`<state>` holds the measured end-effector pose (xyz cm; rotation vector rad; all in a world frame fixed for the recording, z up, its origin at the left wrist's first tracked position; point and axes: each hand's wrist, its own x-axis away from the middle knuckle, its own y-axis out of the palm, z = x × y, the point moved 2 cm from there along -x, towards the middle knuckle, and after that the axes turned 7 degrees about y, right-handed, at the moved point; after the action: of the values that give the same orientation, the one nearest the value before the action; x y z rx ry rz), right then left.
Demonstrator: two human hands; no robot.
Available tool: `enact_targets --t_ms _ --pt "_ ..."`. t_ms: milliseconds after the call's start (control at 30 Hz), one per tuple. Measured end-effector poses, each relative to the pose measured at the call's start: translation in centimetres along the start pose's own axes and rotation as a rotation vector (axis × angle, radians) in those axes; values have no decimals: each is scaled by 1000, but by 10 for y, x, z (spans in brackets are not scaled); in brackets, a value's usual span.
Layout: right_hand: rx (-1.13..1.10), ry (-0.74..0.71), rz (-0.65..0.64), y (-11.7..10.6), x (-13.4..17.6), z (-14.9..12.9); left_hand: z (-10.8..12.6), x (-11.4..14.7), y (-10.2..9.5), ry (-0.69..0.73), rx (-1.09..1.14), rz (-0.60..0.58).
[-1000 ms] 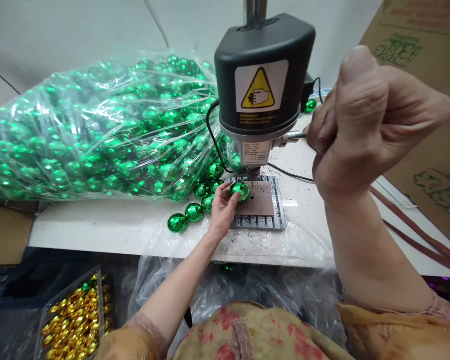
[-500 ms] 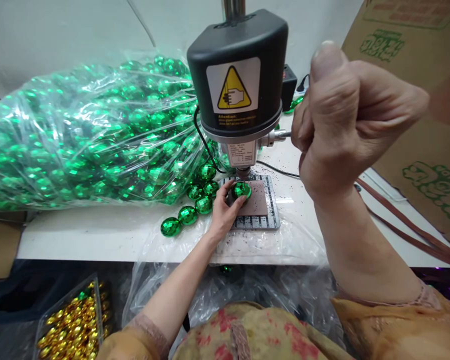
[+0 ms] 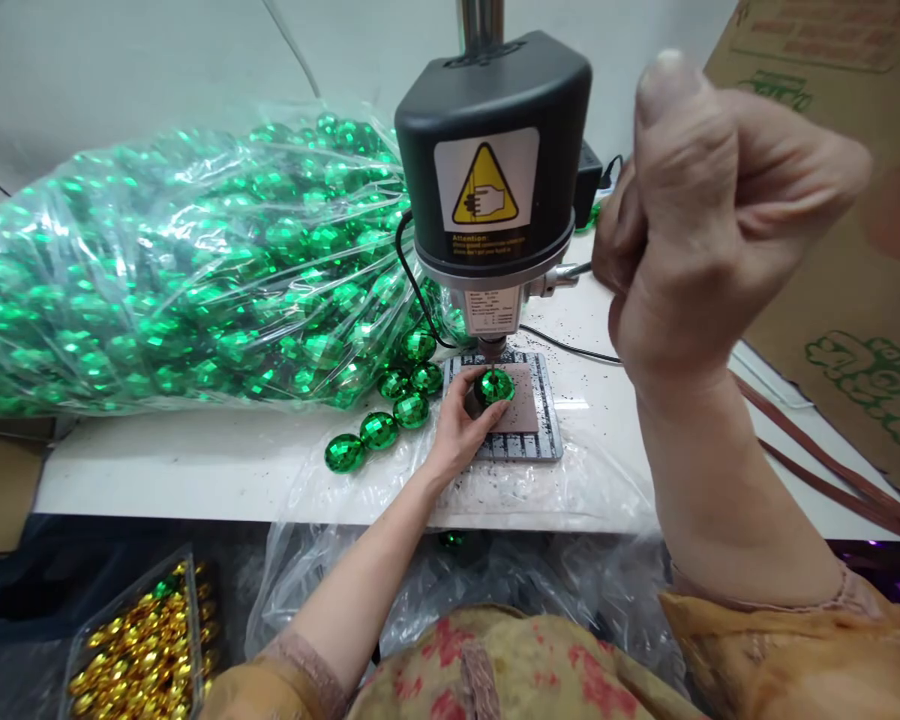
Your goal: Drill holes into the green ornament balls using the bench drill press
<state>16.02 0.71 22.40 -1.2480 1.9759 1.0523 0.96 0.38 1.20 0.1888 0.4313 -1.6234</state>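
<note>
Between the thumb and fingers of my left hand (image 3: 463,425) is a shiny green faceted ball (image 3: 498,386), held on a brown pad (image 3: 523,405) over the grey slotted base plate (image 3: 550,440). Directly above the ball is the chuck of a black bench drill press (image 3: 495,160); its thin bit meets the ball's top, though I cannot tell how deep. My right hand (image 3: 690,220) is raised at the right, closed around the drill's metal feed lever (image 3: 574,272). The lever's grip end is hidden inside my fist.
Several loose green balls (image 3: 379,430) lie left of the plate beside a big clear bag (image 3: 195,270) full of them. Gold balls fill a clear bin (image 3: 139,640) below the table edge. A cardboard box (image 3: 855,250) stands at the right. Plastic sheeting (image 3: 390,560) hangs over the front edge.
My left hand has shifted the green ball slightly right, under the drill bit. My right hand stays on the lever. The whole view has shifted a little.
</note>
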Motion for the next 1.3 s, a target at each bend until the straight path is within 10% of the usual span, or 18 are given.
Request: enact_targets --t_ms 700,1300 --pt "203 -15 47 -24 44 3 -1 1 1 17 39 19" --pt "52 -347 -59 -33 53 25 -1 2 2 23 30 27"
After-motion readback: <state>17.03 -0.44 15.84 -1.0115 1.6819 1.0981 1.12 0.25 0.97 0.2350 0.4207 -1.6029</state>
